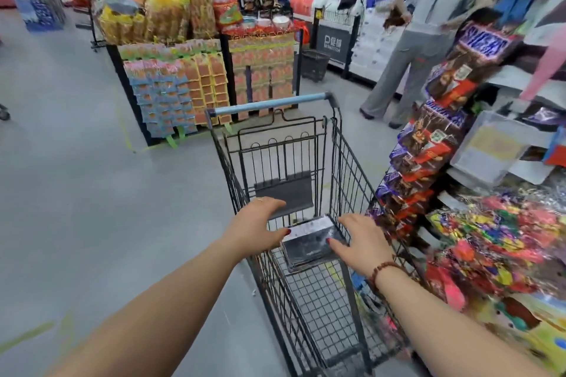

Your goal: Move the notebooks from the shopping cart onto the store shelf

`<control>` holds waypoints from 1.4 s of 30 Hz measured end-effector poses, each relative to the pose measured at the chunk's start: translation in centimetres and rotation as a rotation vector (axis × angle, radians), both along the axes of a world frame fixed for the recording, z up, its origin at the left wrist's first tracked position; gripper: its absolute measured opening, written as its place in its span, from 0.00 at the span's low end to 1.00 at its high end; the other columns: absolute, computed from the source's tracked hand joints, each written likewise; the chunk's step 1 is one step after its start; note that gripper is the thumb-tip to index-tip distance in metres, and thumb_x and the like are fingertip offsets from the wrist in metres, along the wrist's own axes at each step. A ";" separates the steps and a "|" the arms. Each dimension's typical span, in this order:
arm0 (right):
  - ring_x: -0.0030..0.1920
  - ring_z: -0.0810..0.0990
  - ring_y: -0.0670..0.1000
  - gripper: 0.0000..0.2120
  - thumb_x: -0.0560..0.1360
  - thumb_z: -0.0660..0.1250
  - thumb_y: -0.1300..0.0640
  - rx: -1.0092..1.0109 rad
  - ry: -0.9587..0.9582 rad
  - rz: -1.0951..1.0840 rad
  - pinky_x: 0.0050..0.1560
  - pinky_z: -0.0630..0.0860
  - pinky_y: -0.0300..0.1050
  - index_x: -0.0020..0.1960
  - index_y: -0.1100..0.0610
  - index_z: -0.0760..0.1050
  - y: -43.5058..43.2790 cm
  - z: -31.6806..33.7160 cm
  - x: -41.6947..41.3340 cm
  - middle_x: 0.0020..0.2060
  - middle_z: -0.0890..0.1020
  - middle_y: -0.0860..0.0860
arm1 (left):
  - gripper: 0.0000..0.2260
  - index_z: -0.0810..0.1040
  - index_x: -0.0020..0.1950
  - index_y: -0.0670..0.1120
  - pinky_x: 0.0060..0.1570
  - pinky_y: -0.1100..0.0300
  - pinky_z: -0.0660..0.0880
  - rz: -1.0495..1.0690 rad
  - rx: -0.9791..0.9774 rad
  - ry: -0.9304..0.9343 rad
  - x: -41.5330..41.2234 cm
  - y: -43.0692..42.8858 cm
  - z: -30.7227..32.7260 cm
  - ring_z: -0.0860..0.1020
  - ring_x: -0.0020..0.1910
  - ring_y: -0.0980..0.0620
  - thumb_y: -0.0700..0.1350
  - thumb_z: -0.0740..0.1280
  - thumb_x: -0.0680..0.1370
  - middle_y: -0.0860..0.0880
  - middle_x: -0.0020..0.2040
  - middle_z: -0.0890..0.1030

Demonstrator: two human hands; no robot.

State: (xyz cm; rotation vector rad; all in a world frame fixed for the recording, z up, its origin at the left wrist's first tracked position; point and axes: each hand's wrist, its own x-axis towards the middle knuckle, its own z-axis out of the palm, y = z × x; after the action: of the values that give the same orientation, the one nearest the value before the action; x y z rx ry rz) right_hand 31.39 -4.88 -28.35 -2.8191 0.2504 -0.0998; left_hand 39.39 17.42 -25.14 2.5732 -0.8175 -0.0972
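Note:
A stack of dark-covered notebooks [309,243] with a pale, shiny top edge lies at the far end of the black wire shopping cart [343,168]. My left hand [257,225] reaches in over the cart's left rim, fingers spread and loosely straight, thumb tip at the stack's left edge. My right hand [360,243], with a bead bracelet on the wrist, is at the stack's right side, and its thumb lies over the cover. Neither hand shows a closed hold on the stack. The store shelf [502,147] stands just right of the cart.
Hanging candy bars [428,144] and bins of wrapped sweets [505,242] crowd the shelf's edge by the cart. A person in grey [410,49] stands ahead on the right. A snack display island [196,70] is ahead on the left, beside grey floor [76,193].

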 end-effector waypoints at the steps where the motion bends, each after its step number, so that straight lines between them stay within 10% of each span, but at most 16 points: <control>1: 0.68 0.66 0.51 0.26 0.73 0.63 0.41 -0.002 0.014 -0.023 0.69 0.65 0.50 0.69 0.50 0.67 0.5 -0.5 1.1 0.67 0.71 0.48 | 0.27 0.66 0.72 0.49 0.68 0.59 0.62 -0.028 0.008 0.007 1.6 0.3 -0.4 0.66 0.70 0.52 0.54 0.67 0.75 0.51 0.70 0.70; 32: 0.66 0.70 0.52 0.25 0.75 0.63 0.44 0.388 0.289 -0.617 0.65 0.70 0.50 0.70 0.52 0.65 -3.7 -14.1 14.7 0.66 0.72 0.50 | 0.32 0.63 0.74 0.48 0.69 0.54 0.64 -0.391 0.317 0.399 25.3 -11.8 -16.6 0.64 0.71 0.48 0.57 0.68 0.74 0.47 0.73 0.67; 42: 0.63 0.74 0.55 0.27 0.73 0.65 0.43 0.616 0.402 -0.891 0.60 0.74 0.51 0.69 0.50 0.66 -3.3 -25.6 15.2 0.66 0.73 0.52 | 0.21 0.73 0.63 0.43 0.57 0.56 0.71 -0.332 0.314 0.581 26.8 -15.2 -27.6 0.74 0.61 0.44 0.43 0.71 0.72 0.43 0.60 0.75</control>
State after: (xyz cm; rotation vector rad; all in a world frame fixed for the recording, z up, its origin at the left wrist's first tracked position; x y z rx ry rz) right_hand 46.54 -8.23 -53.92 -1.9084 1.3429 0.3011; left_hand 66.17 2.21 -52.78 2.4346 -1.0374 -1.0905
